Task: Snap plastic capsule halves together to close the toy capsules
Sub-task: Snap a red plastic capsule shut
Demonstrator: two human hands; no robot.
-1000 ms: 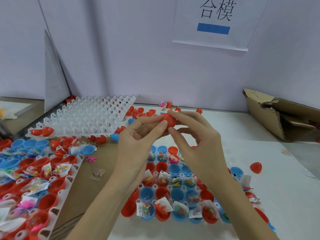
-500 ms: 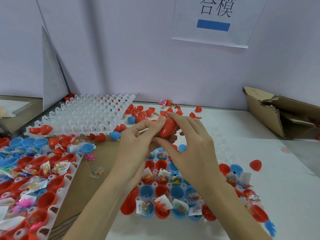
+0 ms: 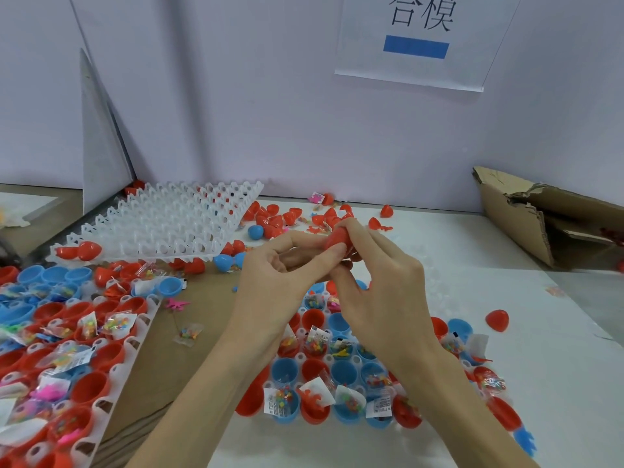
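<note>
We hold a red capsule [image 3: 337, 238] up in both hands, above the far edge of the tray of open capsule halves [image 3: 337, 376] that lies on the tabletop [image 3: 557, 383] in front of us. We judge it is lifted clear of the tray so that both hands can squeeze from opposite sides and seat the halves squarely.

Our left hand [image 3: 273, 285] pinches the capsule from the side nearest the tray: thumb and forefinger curl in to its lower part, the other fingers loosely folded. Our right hand [image 3: 378, 285] closes over it from above, fingertips wrapped round the top, thumb pressing near the left thumb. Both grips are tight on the capsule, with no gap showing. Whether the seam has fully closed we cannot tell, since fingers cover it.

In the tray, blue and red halves sit open side up, many holding small bagged toys, apparently awaiting lids. Beyond the tray, loose red halves [image 3: 287, 217] lie scattered beside an empty white tray [image 3: 162, 228].
</note>
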